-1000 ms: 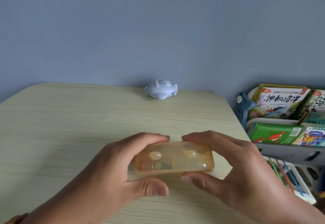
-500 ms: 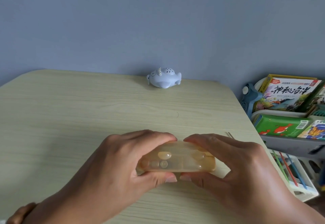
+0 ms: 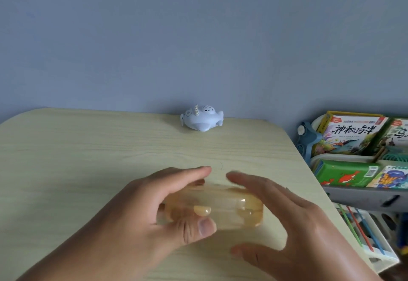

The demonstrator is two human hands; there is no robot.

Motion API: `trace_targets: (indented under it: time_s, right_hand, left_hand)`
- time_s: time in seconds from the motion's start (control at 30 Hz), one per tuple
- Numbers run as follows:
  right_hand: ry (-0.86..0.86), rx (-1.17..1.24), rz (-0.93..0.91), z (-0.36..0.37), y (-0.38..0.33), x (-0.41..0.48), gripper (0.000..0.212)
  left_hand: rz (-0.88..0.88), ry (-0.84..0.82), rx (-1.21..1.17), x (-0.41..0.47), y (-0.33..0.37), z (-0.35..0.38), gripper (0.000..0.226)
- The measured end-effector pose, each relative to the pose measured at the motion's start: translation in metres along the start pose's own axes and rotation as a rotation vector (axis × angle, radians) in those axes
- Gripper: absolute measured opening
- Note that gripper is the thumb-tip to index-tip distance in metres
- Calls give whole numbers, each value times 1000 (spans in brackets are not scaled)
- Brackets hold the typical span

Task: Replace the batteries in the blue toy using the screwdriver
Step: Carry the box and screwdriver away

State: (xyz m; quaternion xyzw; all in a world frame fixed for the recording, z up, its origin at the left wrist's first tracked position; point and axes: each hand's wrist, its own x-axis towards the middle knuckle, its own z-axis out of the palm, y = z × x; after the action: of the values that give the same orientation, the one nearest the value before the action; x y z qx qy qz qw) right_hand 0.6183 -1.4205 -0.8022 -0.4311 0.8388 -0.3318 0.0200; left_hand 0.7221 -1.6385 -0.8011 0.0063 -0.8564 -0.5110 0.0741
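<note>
We see much that is hard to read here. The translucent amber box (image 3: 215,209) in front of us is smeared by motion, and its contents show only as pale rounded blobs behind the plastic, so we cannot name them. Our left hand (image 3: 141,219) is clamped on the box's left end, fingers over the top and thumb pressed on the near face. Our right hand (image 3: 293,225) is blurred; its fingers curve over the box's right end and the thumb sits low on the near side, spread away from the plastic, and we cannot tell whether it grips the box or only hovers against it. The two hands are apart, with a gap between their fingertips above the box. Whether the box rests on the worktop (image 3: 77,159) or is lifted off it is hidden by our hands.

The blue toy (image 3: 202,120) sits well beyond the box, at the far edge of the worktop against the blue wall (image 3: 198,37), untouched.

To the right of the box, off the worktop, a storage rack (image 3: 362,196) is cut off by the frame edge. Its upper tiers hold picture books (image 3: 351,135) standing face out, and a white bin (image 3: 388,256) lower down holds thin coloured sticks (image 3: 357,227), too small to identify.
</note>
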Motion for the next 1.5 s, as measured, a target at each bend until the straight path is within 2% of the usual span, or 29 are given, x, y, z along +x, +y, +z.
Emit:
trace_targets:
  time_s: [0.07, 0.17, 0.23, 0.3, 0.37, 0.43, 0.47, 0.53, 0.6, 0.73, 0.83, 1.13, 1.33, 1.5]
  right_hand:
    - [88, -126, 125, -7, 16, -6, 99]
    - [264, -407, 311, -2, 38, -20, 85]
    - [349, -483, 444, 9, 49, -29, 66]
    - [420, -478, 480, 11, 51, -27, 42]
    - [474, -455, 483, 6, 53, -24, 30]
    - [477, -458, 485, 4, 44, -16, 11]
    - [478, -459, 478, 2, 41, -11, 9]
    - [474, -347, 520, -8, 28, 1, 23]
    - [447, -216, 561, -25, 13, 21, 21]
    - [477, -29, 468, -73, -36, 75, 22]
    - [449, 74, 483, -124, -82, 101, 27]
    - [334, -12, 450, -342, -261, 176, 18]
    - [364, -90, 468, -486, -373, 239, 20]
    - [374, -102, 498, -581, -434, 270, 18]
  left_hand:
    - [62, 56, 68, 6, -2, -7, 68]
    - [108, 137, 55, 13, -6, -21, 69]
    - [144, 158, 31, 17, -8, -29, 69]
    - [168, 171, -41, 22, -9, -34, 68]
    - [183, 142, -130, 27, -5, -40, 68]
    - [214, 115, -123, 33, 2, -49, 69]
    - [229, 113, -105, 38, 7, -55, 69]
    - [240, 116, -87, 47, 15, -70, 71]
    - [222, 109, -94, 55, 26, -88, 74]
    - [209, 77, -96, 64, 69, -123, 77]
    - [219, 93, -71, 69, 119, -150, 70]
    - [222, 128, -76, 95, 348, -292, 72]
    - [239, 119, -33, 139, 520, -394, 79]
    - [240, 96, -52, 164, 636, -445, 77]
